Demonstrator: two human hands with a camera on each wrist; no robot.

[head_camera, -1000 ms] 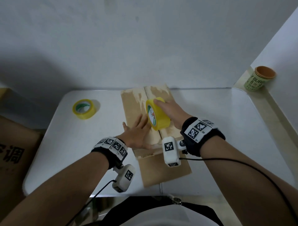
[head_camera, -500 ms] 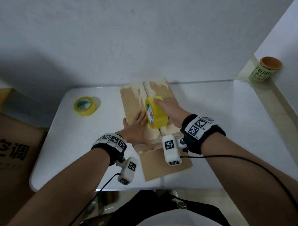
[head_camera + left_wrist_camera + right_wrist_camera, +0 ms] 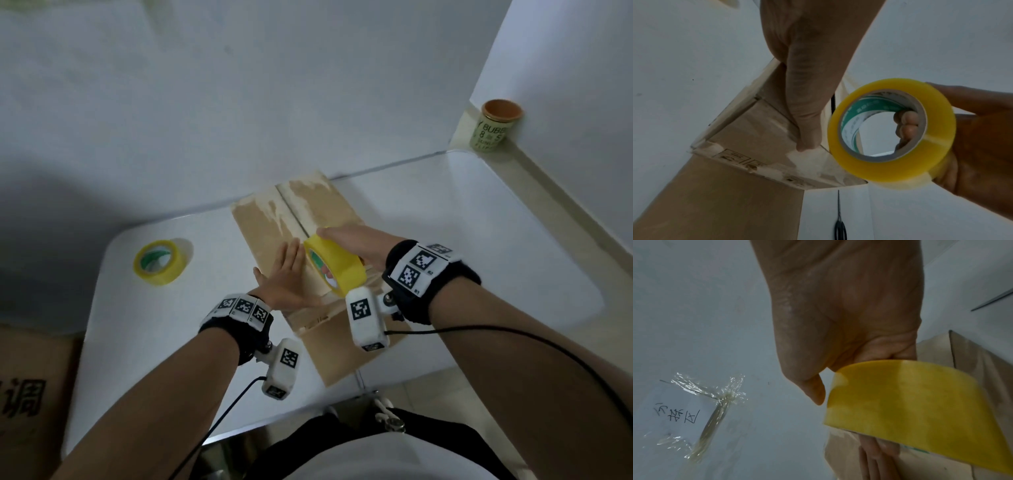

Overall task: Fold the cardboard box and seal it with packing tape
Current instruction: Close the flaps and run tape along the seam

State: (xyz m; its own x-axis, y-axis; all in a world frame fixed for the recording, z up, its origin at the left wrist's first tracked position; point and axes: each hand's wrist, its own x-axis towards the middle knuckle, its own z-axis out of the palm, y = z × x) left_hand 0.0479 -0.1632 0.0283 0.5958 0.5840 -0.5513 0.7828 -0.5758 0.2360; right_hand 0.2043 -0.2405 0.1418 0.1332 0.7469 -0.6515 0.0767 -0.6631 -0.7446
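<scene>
A flat brown cardboard box point(image 3: 270, 226) lies on the white table point(image 3: 479, 240), its two top flaps meeting at a centre seam. My left hand point(image 3: 287, 281) presses flat on the left flap with straight fingers; in the left wrist view its thumb point(image 3: 807, 113) rests near the box point(image 3: 756, 129) edge. My right hand point(image 3: 352, 241) grips a yellow roll of packing tape point(image 3: 337, 265) upright over the seam, fingers hooked through the core point(image 3: 904, 123). The right wrist view shows the same tape roll point(image 3: 920, 410) under the palm.
A second yellow tape roll point(image 3: 159, 262) lies on the table's left side. A green paper cup point(image 3: 496, 128) stands on a ledge at the far right. A large brown carton point(image 3: 30, 394) sits beside the table at left. Crumpled clear tape point(image 3: 711, 395) is stuck to a surface.
My right hand has drawn the tape roll towards me along the seam and tilted it. The left hand stays pressed on the left flap. The head view has tipped upward.
</scene>
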